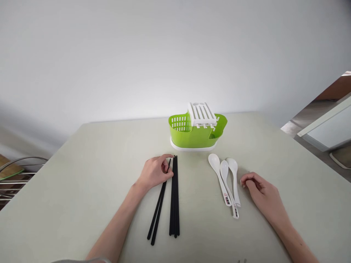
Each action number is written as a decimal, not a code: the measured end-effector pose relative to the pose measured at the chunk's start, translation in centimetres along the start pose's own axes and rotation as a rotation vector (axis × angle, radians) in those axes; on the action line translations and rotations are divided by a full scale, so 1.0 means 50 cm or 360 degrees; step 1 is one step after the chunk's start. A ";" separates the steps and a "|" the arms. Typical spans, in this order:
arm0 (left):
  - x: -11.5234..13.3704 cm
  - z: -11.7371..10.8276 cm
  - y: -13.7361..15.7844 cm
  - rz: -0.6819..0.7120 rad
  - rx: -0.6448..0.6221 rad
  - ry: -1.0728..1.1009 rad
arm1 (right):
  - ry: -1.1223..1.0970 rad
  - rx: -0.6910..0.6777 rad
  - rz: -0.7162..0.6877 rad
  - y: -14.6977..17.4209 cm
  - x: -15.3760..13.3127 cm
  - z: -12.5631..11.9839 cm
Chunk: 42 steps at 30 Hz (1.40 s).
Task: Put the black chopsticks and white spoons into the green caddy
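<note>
My left hand [155, 171] rests at the upper ends of the black chopsticks, its fingers curled around them. The forefinger touches the tip of a straight bundle of several chopsticks [174, 201], and the thumb lies against the bundle's left side. Two more chopsticks [157, 215] slant from under this hand toward the lower left, partly hidden by the fingers. My right hand [261, 193] lies on the table with fingers loosely curled in and nothing in them. Just left of it are three white spoons [221, 179], bowls pointing away from me, two handles crossing near the bottom.
Behind the chopsticks and spoons stands a green cutlery basket [189, 139] with a white slotted top [203, 114] and a white base. The pale table [109, 146] meets a white wall [137, 62]. A metal rack [19, 182] is beyond the left edge.
</note>
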State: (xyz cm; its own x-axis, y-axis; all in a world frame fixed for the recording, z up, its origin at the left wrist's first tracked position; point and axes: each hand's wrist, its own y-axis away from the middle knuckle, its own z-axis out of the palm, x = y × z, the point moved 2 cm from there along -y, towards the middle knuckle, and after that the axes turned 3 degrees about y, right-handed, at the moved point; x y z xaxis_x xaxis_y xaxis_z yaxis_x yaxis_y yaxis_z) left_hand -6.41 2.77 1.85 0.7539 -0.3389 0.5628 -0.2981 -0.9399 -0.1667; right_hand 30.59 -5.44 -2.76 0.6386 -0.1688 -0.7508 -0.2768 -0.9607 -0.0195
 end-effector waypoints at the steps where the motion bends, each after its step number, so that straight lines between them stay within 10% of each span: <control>1: 0.000 0.000 0.000 0.0004 0.0002 -0.0004 | 0.0002 0.0000 0.0000 0.000 0.000 0.000; 42: 0.006 0.006 0.002 0.0028 0.0044 -0.0141 | -0.0017 0.0011 0.0032 0.001 0.014 0.004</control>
State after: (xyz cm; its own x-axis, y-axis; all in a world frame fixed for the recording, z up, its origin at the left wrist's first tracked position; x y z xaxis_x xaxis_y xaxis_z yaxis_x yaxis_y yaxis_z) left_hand -6.06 2.55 1.75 0.7979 -0.3566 0.4860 -0.2965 -0.9341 -0.1987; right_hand 30.89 -5.57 -3.41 0.6252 -0.1853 -0.7582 -0.2941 -0.9557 -0.0089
